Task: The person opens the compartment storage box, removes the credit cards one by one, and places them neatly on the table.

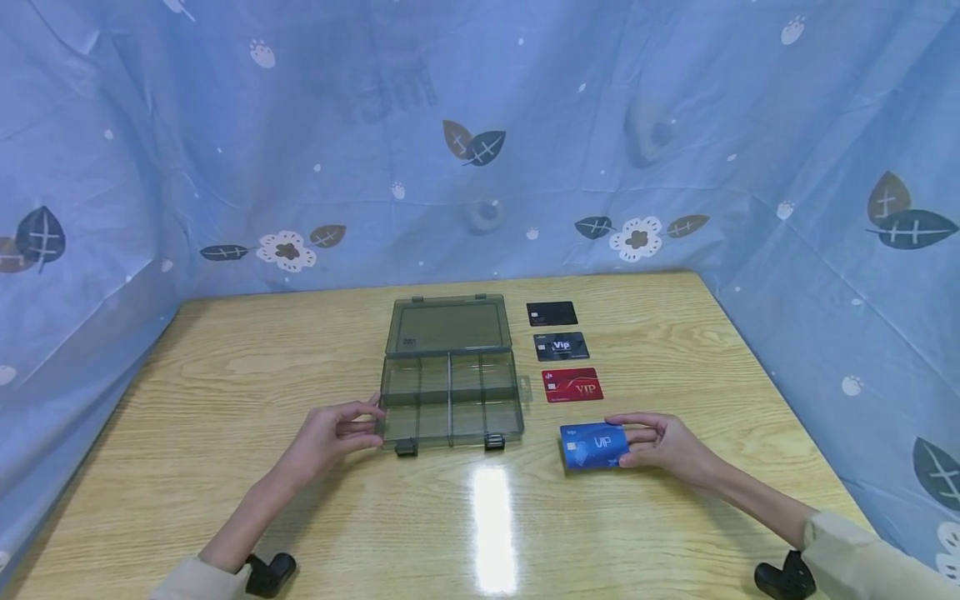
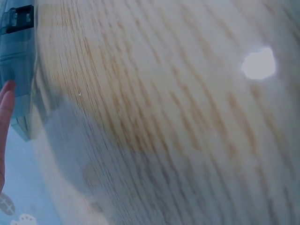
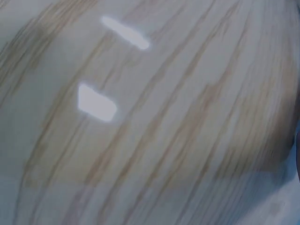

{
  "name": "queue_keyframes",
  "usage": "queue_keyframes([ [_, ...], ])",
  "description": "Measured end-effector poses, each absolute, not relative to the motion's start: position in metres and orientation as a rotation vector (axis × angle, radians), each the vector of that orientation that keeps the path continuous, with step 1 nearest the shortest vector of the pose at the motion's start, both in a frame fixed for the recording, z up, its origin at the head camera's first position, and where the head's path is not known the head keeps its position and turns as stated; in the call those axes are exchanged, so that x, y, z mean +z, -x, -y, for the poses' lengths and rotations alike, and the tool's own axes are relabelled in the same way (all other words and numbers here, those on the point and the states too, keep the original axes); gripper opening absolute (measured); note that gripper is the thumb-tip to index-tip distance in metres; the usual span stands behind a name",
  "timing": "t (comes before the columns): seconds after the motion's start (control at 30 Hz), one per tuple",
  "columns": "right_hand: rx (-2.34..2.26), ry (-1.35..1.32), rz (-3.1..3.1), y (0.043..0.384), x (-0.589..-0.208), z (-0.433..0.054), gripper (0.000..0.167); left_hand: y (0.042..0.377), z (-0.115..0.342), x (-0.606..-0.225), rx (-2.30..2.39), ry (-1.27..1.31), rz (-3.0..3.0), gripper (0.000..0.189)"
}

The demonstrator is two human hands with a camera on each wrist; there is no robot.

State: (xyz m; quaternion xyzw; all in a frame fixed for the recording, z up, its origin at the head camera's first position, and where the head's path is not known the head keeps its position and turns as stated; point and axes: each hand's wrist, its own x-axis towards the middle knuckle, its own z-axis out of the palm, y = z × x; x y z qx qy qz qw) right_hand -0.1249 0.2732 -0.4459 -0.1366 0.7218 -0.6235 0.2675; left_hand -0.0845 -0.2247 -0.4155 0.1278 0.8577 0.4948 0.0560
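A blue VIP card (image 1: 591, 447) is pinched by its right edge between the thumb and fingers of my right hand (image 1: 667, 448), at the table's right-centre. My left hand (image 1: 341, 429) touches the left side of a clear grey plastic box (image 1: 450, 400) with its fingertips. The box lies with its lid (image 1: 450, 325) folded back, showing divided compartments. In the left wrist view, a finger (image 2: 5, 110) rests against the box wall (image 2: 21, 61). The right wrist view shows mostly tabletop, with the card out of sight.
Right of the box, a red VIP card (image 1: 572, 385), a dark grey Vip card (image 1: 561, 347) and a black card (image 1: 552, 313) lie in a column. Blue patterned cloth (image 1: 525, 208) hangs around the wooden table (image 1: 262, 350). Two latches (image 1: 406, 447) stick out at the box front.
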Motion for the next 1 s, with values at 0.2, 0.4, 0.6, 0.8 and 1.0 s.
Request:
queue_keyframes([
  [0.2,-1.68,0.351,-1.946,0.126,-0.448,-0.285,0.06,0.084,0.225,-0.417,1.477,-0.381,-2.62,0.037],
  [0.4,-1.673,0.377,-1.987,0.129,-0.45,-0.294,0.061,0.085,0.226,-0.419,1.476,-0.407,-2.632,0.037],
  [0.6,-1.657,0.379,-2.043,0.133,-0.451,-0.295,0.061,0.082,0.229,-0.417,1.494,-0.381,-2.618,0.038],
  [0.8,-1.611,0.354,-2.1,0.134,-0.449,-0.295,0.065,0.082,0.229,-0.415,1.496,-0.405,-2.615,0.038],
  [1.0,-1.587,0.347,-2.137,0.133,-0.447,-0.296,0.067,0.084,0.227,-0.417,1.495,-0.394,-2.602,0.038],
])
